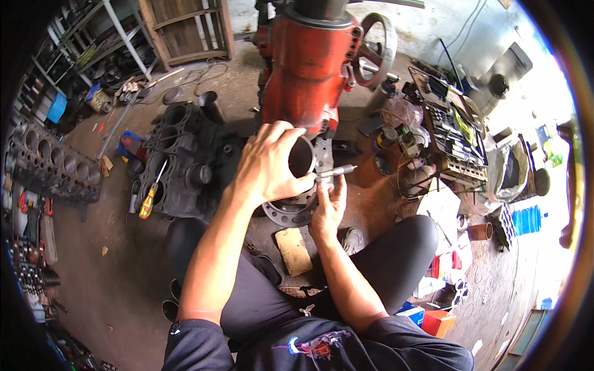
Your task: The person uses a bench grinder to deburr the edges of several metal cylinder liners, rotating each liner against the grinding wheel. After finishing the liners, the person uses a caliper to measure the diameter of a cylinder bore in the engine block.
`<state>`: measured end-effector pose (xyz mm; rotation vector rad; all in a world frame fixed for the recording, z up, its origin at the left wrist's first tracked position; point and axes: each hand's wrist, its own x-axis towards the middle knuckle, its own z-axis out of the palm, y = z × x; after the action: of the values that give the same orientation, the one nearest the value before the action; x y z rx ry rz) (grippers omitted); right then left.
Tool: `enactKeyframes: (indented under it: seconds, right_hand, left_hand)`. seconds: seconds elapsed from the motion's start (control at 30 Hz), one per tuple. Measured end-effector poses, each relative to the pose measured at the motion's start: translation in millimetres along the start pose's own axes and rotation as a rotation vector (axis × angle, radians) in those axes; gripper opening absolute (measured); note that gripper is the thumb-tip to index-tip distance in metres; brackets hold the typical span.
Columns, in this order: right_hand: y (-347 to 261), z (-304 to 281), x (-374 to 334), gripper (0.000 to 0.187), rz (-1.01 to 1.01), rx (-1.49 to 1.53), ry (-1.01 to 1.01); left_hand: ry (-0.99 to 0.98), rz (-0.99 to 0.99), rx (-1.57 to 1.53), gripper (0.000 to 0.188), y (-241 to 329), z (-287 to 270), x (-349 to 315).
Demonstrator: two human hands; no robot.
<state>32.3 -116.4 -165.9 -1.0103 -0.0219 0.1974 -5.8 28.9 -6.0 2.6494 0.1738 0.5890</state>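
Note:
My left hand (269,161) curls over the near left side of a round metal sleeve (312,154), its fingers on the upper rim and its thumb low by the front. The sleeve's dark bore shows between them. A slim silver micrometer-like tool (337,172) lies crosswise at the sleeve's near right edge, close to my left thumb. My right hand (329,207) pinches it from below, fingertips closed. Under both hands sits a round metal flange with holes (291,216), partly covered by my left wrist. The lower part of the sleeve is hidden.
A red machine column (306,68) with a handwheel (387,49) rises just ahead. Left are an engine block (176,139) with a yellow screwdriver (150,198) on it and another engine block (55,161). A tool-laden rack (455,130) stands right. A yellowish block (294,251) lies between my legs.

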Motion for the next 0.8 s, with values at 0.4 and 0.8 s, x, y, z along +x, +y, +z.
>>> enactKeyframes:
  seconds: [0.4, 0.8]
  right_hand:
    - [-11.9, 6.8, -4.6, 0.066, -0.028, 0.015, -0.051]
    - [-11.2, 8.1, -4.3, 0.066, -0.031, 0.016, -0.044]
  left_hand:
    - [0.055, 0.047, -0.035, 0.068, -1.5, 4.0, -1.3]
    - [0.059, 0.051, -0.037, 0.067, -0.8, 3.5, -0.9]
